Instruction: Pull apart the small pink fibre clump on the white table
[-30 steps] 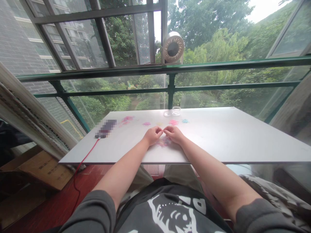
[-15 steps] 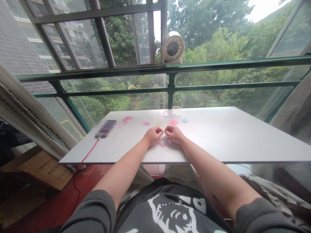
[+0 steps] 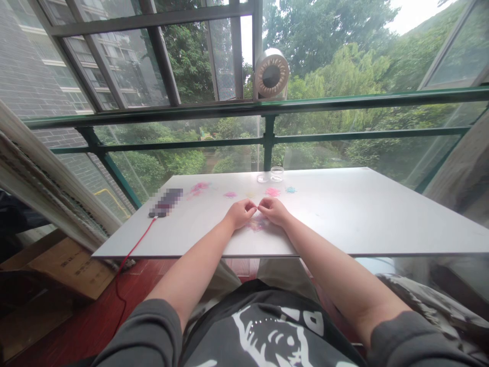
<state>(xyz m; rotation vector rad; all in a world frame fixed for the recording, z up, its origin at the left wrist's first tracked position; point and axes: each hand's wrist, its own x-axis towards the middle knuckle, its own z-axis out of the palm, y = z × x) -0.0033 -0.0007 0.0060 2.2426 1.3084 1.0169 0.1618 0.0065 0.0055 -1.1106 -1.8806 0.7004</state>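
My left hand (image 3: pixel 240 213) and my right hand (image 3: pixel 272 210) rest near the middle of the white table (image 3: pixel 362 214), fingertips pinched and almost touching each other. Whatever sits between the fingertips is too small to name. Under and between the hands lies a small pinkish heap of tiny pieces (image 3: pixel 256 224). Farther back, several little coloured heaps lie in a row: a pink heap (image 3: pixel 200 187), a purple heap (image 3: pixel 230 194), a yellowish heap (image 3: pixel 251 194), a second pink heap (image 3: pixel 272 192) and a blue heap (image 3: pixel 291 190).
Two small clear dishes (image 3: pixel 271 176) stand at the table's far edge. A dark phone (image 3: pixel 167 202) lies at the left with a red cable (image 3: pixel 130 252) hanging off the table. A green railing (image 3: pixel 267 109) and windows stand behind. A cardboard box (image 3: pixel 64 265) sits on the floor left.
Both hands stay in place. The fingertips drew slightly apart half a second ago and are close together again.
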